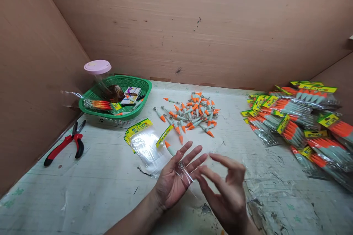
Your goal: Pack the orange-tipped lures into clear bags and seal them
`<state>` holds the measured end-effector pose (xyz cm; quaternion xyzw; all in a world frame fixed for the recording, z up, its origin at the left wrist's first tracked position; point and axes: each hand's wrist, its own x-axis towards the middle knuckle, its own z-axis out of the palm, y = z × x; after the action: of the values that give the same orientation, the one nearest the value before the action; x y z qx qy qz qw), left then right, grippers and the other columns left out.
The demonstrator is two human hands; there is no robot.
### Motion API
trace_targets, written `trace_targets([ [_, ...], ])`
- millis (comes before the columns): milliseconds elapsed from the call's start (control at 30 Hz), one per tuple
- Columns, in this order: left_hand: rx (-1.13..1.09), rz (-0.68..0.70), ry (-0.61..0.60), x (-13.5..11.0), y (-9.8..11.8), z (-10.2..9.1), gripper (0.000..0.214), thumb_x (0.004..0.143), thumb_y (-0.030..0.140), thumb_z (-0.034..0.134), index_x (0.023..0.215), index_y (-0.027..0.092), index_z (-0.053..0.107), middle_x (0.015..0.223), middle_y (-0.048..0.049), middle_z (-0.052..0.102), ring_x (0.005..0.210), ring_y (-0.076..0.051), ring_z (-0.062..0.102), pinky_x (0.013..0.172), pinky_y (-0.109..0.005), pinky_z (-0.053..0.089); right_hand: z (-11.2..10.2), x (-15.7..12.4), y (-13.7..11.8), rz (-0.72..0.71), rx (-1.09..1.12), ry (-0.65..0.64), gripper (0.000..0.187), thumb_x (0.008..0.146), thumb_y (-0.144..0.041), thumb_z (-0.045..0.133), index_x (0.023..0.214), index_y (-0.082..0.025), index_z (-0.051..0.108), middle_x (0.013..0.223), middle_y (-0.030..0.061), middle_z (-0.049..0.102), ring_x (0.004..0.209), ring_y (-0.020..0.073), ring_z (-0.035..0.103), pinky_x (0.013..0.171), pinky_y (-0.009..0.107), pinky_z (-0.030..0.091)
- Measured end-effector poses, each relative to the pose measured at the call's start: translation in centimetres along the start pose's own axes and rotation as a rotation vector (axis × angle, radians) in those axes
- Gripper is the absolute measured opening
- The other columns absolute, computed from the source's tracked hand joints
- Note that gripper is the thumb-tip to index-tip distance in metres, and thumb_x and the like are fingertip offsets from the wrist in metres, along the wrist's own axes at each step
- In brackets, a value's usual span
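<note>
My left hand (175, 181) is palm up, its thumb pressing a clear plastic bag (184, 172) against the palm and fingers. The bag's yellow "BCT LURE" header (164, 136) sticks out beyond the thumb. Inside lies one fishing lure (170, 148), pale with an orange tip and a wire hook crown. Close to the bag's near end, my right hand (224, 189) has its fingers apart, their tips by my left fingertips; I see nothing held in it. Loose orange-tipped lures (193, 112) are heaped just beyond, and a stack of flat header bags (146, 148) lies left of my hands.
On the right is a pile of filled lure packs (292, 117). A green basket (129, 114) at back left holds a lidded cup (97, 67), a small box and packed lures. Red-handled pliers (68, 143) lie at left. Cardboard walls (193, 44) enclose the table's back and sides.
</note>
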<state>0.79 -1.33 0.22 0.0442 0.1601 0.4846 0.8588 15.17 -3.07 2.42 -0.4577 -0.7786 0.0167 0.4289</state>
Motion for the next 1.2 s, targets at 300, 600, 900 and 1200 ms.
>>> trace_targets([
  [300, -0.051, 0.049, 0.148, 0.4, 0.5, -0.2, 0.041, 0.085, 0.026, 0.054, 0.126, 0.021, 0.052, 0.123, -0.0086, 0.061, 0.115, -0.021, 0.056, 0.102, -0.036, 0.039, -1.6, 1.9, 0.7, 0.424, 0.586, -0.375, 0.017, 0.089, -0.032, 0.052, 0.100, -0.020, 0.056, 0.079, 0.0023, 0.060, 0.070, 0.0131, 0.058, 0.062, 0.024, 0.049],
  [600, -0.106, 0.051, 0.261, 0.3, 1.6, 0.5, 0.029, 0.092, 0.024, 0.041, 0.109, 0.015, 0.063, 0.110, -0.0080, 0.069, 0.102, -0.021, 0.064, 0.087, -0.033, 0.053, 3.5, 6.3, 10.4, 0.565, -0.043, -0.229, 0.017, 0.073, -0.028, 0.064, 0.082, -0.017, 0.054, 0.081, 0.0066, 0.056, 0.073, 0.0196, 0.055, 0.068, 0.034, 0.045],
  [900, 0.031, 0.156, 0.372, 0.7, 1.5, 0.2, 0.024, 0.088, 0.014, 0.049, 0.107, 0.013, 0.063, 0.116, -0.0081, 0.066, 0.105, -0.026, 0.062, 0.084, -0.035, 0.056, 0.3, 5.0, 10.6, 0.574, -0.022, -0.211, 0.009, 0.076, -0.025, 0.055, 0.080, -0.017, 0.058, 0.076, 0.0053, 0.059, 0.066, 0.0166, 0.055, 0.063, 0.030, 0.047],
  [1200, -0.019, 0.134, 0.358, 0.8, 1.8, 0.6, 0.024, 0.088, 0.020, 0.050, 0.107, 0.011, 0.062, 0.119, -0.0103, 0.064, 0.106, -0.029, 0.061, 0.086, -0.038, 0.055, -10.5, 2.7, 2.2, 0.058, 0.402, -0.715, 0.020, 0.080, -0.020, 0.063, 0.099, -0.025, 0.060, 0.080, 0.0038, 0.061, 0.072, 0.0163, 0.061, 0.063, 0.025, 0.053],
])
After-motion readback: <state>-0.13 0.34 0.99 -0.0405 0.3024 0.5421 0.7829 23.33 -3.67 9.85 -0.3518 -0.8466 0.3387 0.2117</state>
